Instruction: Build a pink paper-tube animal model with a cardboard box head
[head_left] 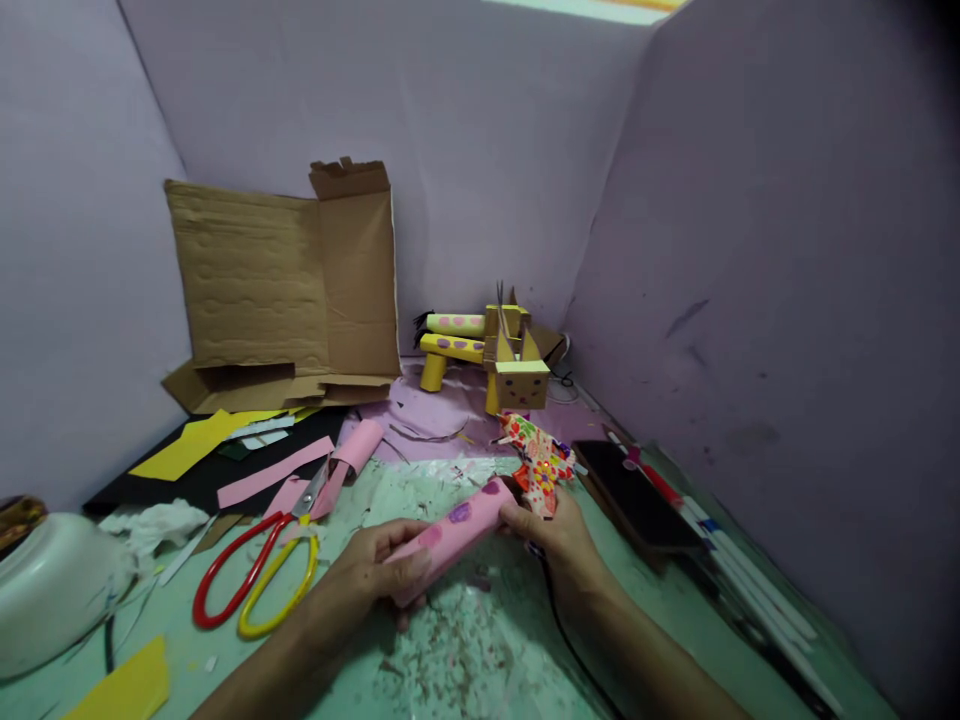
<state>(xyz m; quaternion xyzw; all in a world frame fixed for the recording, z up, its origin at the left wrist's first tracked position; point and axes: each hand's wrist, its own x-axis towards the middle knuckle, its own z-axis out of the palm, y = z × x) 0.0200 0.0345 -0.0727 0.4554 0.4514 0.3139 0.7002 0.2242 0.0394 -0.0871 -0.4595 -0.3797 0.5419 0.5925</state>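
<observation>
A pink paper tube point(459, 535) with purple spots lies slantwise between my hands. My left hand point(382, 575) is wrapped round its lower left end. At the upper right end my right hand point(551, 535) pinches the tube's rim with its thumb. Just above the right hand is a colourful flower-patterned glue gun point(541, 462), its black cord running down past the wrist; the right hand's fingers are partly hidden by it. Farther back stand yellow paper-and-cardboard animal figures, one with a box-shaped face point(523, 386).
Scissors point(259, 575) with red and yellow handles lie left, beside a rolled pink paper point(358, 447) and paper scraps. A cut cardboard box point(292, 280) stands behind. A white bowl point(56, 590) is far left. A phone point(637, 495) and markers lie right, along the wall.
</observation>
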